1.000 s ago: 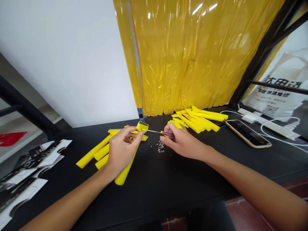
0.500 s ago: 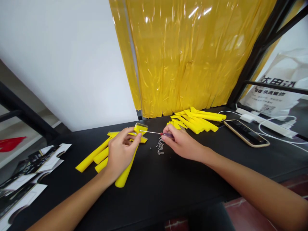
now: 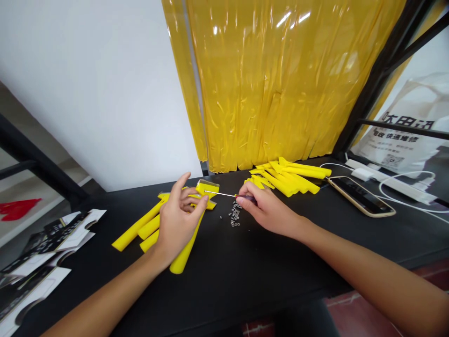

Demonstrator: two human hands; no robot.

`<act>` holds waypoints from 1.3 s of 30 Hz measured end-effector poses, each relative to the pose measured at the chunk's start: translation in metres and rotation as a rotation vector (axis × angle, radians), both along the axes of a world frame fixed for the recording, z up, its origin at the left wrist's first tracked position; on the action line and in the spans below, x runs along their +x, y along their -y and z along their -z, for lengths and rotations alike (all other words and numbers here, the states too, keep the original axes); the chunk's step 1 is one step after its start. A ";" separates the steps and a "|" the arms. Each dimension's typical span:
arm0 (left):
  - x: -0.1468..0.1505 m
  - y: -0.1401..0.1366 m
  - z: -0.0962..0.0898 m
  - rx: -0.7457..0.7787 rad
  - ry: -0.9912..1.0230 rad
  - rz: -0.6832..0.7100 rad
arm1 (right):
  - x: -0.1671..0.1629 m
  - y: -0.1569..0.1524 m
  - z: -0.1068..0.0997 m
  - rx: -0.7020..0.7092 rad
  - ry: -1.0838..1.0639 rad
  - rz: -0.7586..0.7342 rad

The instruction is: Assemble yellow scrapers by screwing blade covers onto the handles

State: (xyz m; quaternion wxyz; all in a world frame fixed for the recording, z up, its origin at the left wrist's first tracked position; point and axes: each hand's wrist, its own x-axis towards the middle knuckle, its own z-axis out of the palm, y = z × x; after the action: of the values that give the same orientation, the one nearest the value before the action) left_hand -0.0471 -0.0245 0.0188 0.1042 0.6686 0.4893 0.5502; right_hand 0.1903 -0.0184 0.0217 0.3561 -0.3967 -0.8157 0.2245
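My left hand (image 3: 180, 217) has its index finger lifted, while its thumb and other fingers stay around the upper end of a yellow plastic handle with a wide head (image 3: 202, 187). The tip of a thin screwdriver (image 3: 224, 194) meets that head. Its dark purple-red grip is inside my right hand (image 3: 259, 203), which is closed on it. Beneath the shaft lies a little heap of small metal screws and nuts (image 3: 235, 215). More yellow handles (image 3: 135, 230) rest beside and under my left hand, partly hidden by it.
A pile of yellow pieces (image 3: 294, 175) lies at the back right. Nearby are a phone (image 3: 361, 196), a white power strip (image 3: 396, 180) and cables. Printed cards (image 3: 45, 262) are stacked at the left. A yellow strip curtain (image 3: 280, 84) and a white panel (image 3: 105, 93) stand behind.
My left index finger has lifted off the yellow head. The screwdriver stays against it, and my right hand has barely moved. The view has shifted slightly.
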 end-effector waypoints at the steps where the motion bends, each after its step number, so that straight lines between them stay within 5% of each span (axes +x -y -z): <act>1: 0.000 0.000 0.000 -0.011 0.019 0.003 | 0.000 0.000 0.000 0.008 -0.002 -0.008; 10: -0.002 -0.002 0.005 0.007 0.096 0.118 | 0.000 0.002 -0.006 0.117 0.033 0.075; 17: 0.002 -0.001 0.005 -0.120 0.239 0.281 | -0.001 0.006 -0.008 0.176 0.079 0.121; 21: 0.002 0.000 0.003 -0.074 0.190 0.188 | -0.002 0.008 -0.005 0.242 0.159 0.188; 27: -0.002 0.004 0.003 0.196 -0.140 -0.011 | 0.000 0.010 -0.002 0.375 0.265 0.149; 32: -0.005 0.007 0.001 0.361 -0.311 -0.097 | -0.004 0.018 -0.007 0.237 0.203 0.079; 39: 0.003 0.009 -0.005 0.049 -0.098 -0.068 | -0.004 0.016 -0.007 0.213 0.184 0.094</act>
State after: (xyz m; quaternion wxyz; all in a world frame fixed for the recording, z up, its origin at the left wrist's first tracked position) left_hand -0.0438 -0.0334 0.0234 0.0450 0.6803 0.5026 0.5316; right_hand 0.1860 -0.0344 0.0287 0.3299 -0.4133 -0.8447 0.0822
